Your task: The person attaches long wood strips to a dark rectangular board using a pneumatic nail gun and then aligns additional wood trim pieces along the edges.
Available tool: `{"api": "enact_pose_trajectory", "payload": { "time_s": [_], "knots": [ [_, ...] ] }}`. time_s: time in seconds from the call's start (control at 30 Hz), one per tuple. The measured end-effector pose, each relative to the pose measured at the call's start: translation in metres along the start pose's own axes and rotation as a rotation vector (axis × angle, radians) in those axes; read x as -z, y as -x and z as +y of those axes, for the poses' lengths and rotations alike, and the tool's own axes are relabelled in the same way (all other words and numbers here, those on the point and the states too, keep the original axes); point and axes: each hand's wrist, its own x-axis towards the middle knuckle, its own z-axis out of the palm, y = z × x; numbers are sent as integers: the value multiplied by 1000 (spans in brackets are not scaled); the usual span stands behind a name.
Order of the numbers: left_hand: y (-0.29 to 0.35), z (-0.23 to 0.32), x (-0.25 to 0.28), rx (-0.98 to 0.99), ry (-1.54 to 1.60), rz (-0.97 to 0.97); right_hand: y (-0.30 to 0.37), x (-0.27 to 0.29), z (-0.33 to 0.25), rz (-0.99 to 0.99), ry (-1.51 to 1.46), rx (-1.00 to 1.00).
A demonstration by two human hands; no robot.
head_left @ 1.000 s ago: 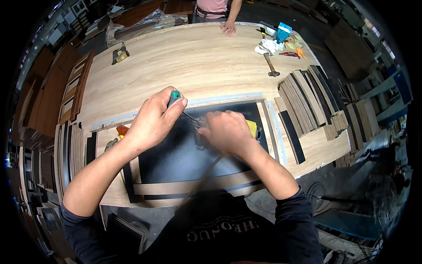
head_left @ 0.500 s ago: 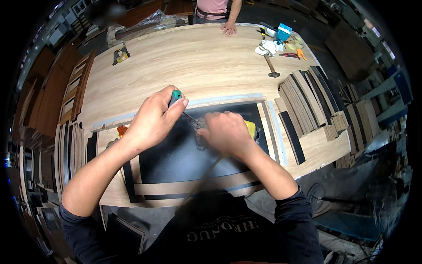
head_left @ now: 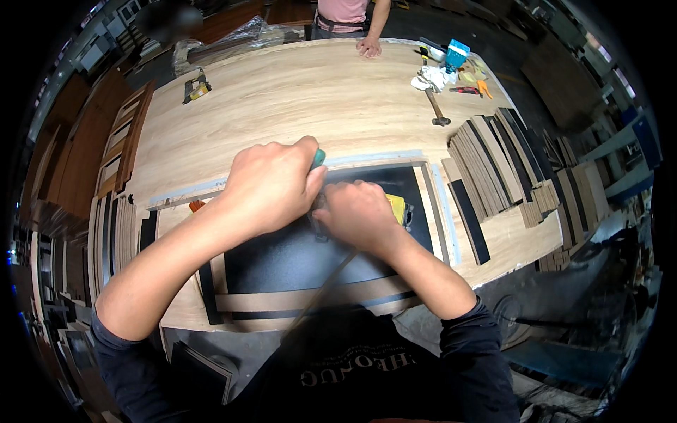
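My left hand [head_left: 271,185] is closed around the green handle of a screwdriver [head_left: 319,158]; its shaft is hidden behind my hands. Right beside it, my right hand [head_left: 361,215] grips a yellow and grey nail gun [head_left: 400,210], mostly covered by my fingers. A thin air hose [head_left: 330,280] runs from below that hand toward my body. Both hands are over a black panel [head_left: 282,264] framed by wooden strips [head_left: 310,299] on the table. Where the screwdriver tip touches the nail gun cannot be seen now.
Stacked strips [head_left: 476,169] stand at the right of the table [head_left: 303,99]. A hammer [head_left: 437,109], a white cloth [head_left: 427,80] and a blue bottle [head_left: 456,56] lie farther back. Another nail gun [head_left: 197,87] is at far left. A person's hand [head_left: 368,47] rests on the far edge.
My left hand has moved right with the screwdriver, closer to my right hand, and now hides the shaft. My right hand and the nail gun have barely moved.
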Motion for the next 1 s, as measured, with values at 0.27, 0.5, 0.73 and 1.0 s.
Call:
{"api": "enact_pose_trajectory", "payload": {
  "time_s": [0.27,0.5,0.73,1.0],
  "knots": [
    [0,-12,-22,40,105,214,-4,-11,1,-6,115,-55],
    [-9,-4,-19,-209,-12,141,1,-10,-2,-86,117,1],
    [6,-33,-12,-300,35,165,6,-16,-6,-1,69,97],
    [7,-7,-3,-3,222,-40,13,6,6,-48,-9,-7]
  ]
}}
